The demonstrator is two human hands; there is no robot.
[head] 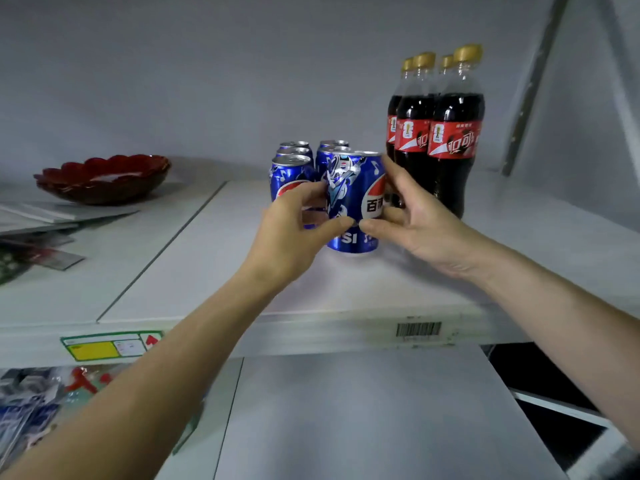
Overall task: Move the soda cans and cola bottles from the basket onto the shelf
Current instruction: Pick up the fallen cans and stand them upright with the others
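Blue front can (353,202) partly covered by both hands, rear cans (294,150) half hidden

The soda cans (353,202) are deep blue with silver tops and a red, white and blue roundel — the nearest carries a pale figure print. The cola bottles (453,140) are dark brown, red-labelled, gold-capped. The shelf (207,258) is white; the far-left bowl (104,178) is dark red, scalloped.

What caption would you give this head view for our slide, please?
Both hands, left and right, set a blue can on the shelf.
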